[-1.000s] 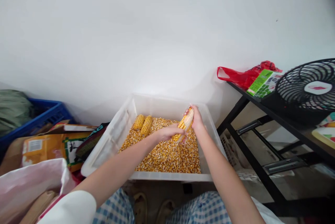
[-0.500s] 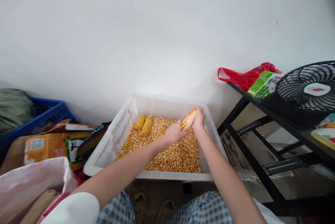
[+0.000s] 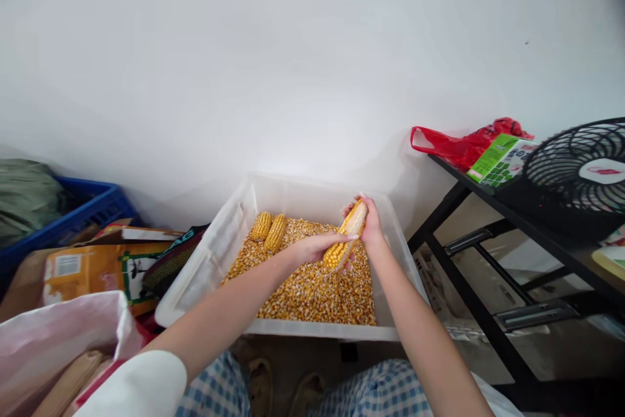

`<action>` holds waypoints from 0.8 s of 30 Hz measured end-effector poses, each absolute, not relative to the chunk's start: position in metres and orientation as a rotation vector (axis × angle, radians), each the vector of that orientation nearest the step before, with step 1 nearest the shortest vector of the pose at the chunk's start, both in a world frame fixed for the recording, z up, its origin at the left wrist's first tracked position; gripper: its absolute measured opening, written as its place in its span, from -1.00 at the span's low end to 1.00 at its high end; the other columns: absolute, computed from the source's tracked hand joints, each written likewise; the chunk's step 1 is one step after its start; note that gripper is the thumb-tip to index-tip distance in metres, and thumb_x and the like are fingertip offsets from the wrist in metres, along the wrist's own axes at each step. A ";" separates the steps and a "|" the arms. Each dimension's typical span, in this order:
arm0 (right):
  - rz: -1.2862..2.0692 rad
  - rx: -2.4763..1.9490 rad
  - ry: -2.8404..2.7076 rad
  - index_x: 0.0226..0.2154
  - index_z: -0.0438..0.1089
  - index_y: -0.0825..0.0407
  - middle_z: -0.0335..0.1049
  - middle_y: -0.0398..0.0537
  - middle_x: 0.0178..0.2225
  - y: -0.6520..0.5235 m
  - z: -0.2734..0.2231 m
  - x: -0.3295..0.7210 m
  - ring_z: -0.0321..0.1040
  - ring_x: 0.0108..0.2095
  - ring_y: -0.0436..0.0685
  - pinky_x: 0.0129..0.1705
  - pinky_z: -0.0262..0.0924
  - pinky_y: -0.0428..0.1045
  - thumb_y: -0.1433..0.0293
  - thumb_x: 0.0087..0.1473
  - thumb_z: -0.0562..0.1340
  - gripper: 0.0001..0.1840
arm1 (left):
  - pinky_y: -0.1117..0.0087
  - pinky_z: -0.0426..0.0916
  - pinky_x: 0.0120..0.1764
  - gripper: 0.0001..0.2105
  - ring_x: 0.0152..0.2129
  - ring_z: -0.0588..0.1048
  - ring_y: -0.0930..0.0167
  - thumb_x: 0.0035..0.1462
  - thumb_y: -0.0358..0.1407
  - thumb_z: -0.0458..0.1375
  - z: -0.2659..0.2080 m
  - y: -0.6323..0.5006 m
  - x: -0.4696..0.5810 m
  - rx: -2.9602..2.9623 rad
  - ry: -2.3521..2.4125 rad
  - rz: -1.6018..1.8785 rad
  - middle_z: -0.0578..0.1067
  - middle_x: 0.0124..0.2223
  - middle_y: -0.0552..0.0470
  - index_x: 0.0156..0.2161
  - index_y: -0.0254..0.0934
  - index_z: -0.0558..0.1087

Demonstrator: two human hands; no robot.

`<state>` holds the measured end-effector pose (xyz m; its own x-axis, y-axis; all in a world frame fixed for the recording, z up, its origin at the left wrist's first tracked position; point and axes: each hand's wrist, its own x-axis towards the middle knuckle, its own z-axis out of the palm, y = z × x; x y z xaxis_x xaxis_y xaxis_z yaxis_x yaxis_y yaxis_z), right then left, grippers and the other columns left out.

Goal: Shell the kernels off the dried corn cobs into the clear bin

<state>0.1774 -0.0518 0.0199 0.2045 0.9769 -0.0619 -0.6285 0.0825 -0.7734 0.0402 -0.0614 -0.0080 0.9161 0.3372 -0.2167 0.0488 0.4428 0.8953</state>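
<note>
One held cob has shifted leftward; two cobs lie on kernels.

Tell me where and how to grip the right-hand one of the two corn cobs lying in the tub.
Probably around the middle of that cob, from above and its right side, thumb and fingers across its width. It is long and rounded, lying on its side on the loose kernels. The other cob lies close along its left, while its right flank borders only kernels.
</note>
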 end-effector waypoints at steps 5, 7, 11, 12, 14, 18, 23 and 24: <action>1.251 -0.842 -0.615 -0.57 0.13 0.03 0.16 -0.29 -0.74 -0.052 0.025 0.177 0.13 -0.73 -0.08 -0.62 0.19 -0.13 0.23 -0.17 0.16 -0.76 | 0.39 0.31 -0.55 -0.63 -0.64 0.39 0.44 -0.23 -0.18 0.24 -0.005 -0.073 0.056 1.214 0.467 0.407 0.42 -0.52 0.02 -0.29 -0.38 0.35; 1.158 -0.851 -0.617 -0.58 0.12 0.03 0.18 -0.28 -0.73 -0.051 0.026 0.180 0.13 -0.74 -0.08 -0.64 0.18 -0.13 0.22 -0.17 0.16 -0.75 | 0.42 0.30 -0.55 -0.62 -0.63 0.37 0.46 -0.21 -0.17 0.23 -0.005 -0.075 0.064 1.306 0.499 0.563 0.42 -0.48 0.02 -0.28 -0.38 0.36; 1.014 -0.877 -0.596 -0.58 0.11 0.03 0.18 -0.28 -0.73 -0.051 0.021 0.180 0.14 -0.73 -0.07 -0.66 0.17 -0.13 0.24 -0.17 0.18 -0.75 | 0.46 0.29 -0.43 -0.57 -0.49 0.39 0.44 -0.25 -0.16 0.24 -0.010 -0.076 0.069 1.552 0.656 0.752 0.45 -0.37 0.00 -0.24 -0.39 0.38; 0.992 -0.900 -0.574 -0.58 0.11 0.03 0.18 -0.28 -0.74 -0.051 0.019 0.178 0.15 -0.73 -0.07 -0.66 0.18 -0.12 0.24 -0.18 0.18 -0.75 | 0.46 0.29 -0.40 -0.55 -0.45 0.40 0.42 -0.27 -0.15 0.25 -0.012 -0.075 0.067 1.600 0.709 0.761 0.45 -0.35 0.00 -0.23 -0.39 0.39; 0.976 -0.955 -0.538 -0.58 0.11 0.03 0.17 -0.28 -0.74 -0.051 0.015 0.176 0.17 -0.72 -0.05 -0.65 0.20 -0.10 0.23 -0.19 0.19 -0.73 | 0.44 0.29 -0.33 -0.51 -0.38 0.40 0.38 -0.29 -0.13 0.25 -0.013 -0.073 0.062 1.652 0.754 0.736 0.46 -0.31 -0.01 -0.20 -0.37 0.38; 1.021 -0.992 -0.506 -0.58 0.11 0.02 0.17 -0.29 -0.74 -0.047 0.010 0.178 0.18 -0.72 -0.04 -0.64 0.21 -0.09 0.23 -0.22 0.21 -0.73 | 0.40 0.27 -0.23 -0.49 -0.28 0.39 0.35 -0.21 -0.07 0.20 -0.008 -0.065 0.049 1.598 0.593 0.637 0.45 -0.22 -0.05 -0.14 -0.36 0.36; 1.212 -0.941 -0.490 -0.60 0.10 0.02 0.18 -0.27 -0.74 -0.042 0.010 0.189 0.20 -0.70 -0.04 -0.60 0.22 -0.11 0.21 -0.19 0.16 -0.74 | 0.27 0.31 -0.29 -0.49 -0.35 0.44 0.32 -0.07 -0.03 0.08 -0.001 -0.060 0.039 1.288 0.367 0.297 0.46 -0.25 -0.14 -0.07 -0.36 0.29; 1.217 -0.948 -0.480 -0.60 0.10 0.02 0.18 -0.26 -0.74 -0.041 0.010 0.191 0.20 -0.70 -0.04 -0.61 0.21 -0.11 0.21 -0.18 0.15 -0.74 | 0.28 0.31 -0.29 -0.50 -0.33 0.43 0.32 -0.08 -0.08 0.11 -0.001 -0.061 0.039 1.290 0.355 0.314 0.46 -0.24 -0.12 -0.05 -0.33 0.28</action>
<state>0.1906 -0.0413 0.0096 0.3148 0.9347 -0.1653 -0.5707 0.0473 -0.8198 0.0393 -0.0608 -0.0007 0.9042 0.4193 -0.0811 -0.0285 0.2487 0.9682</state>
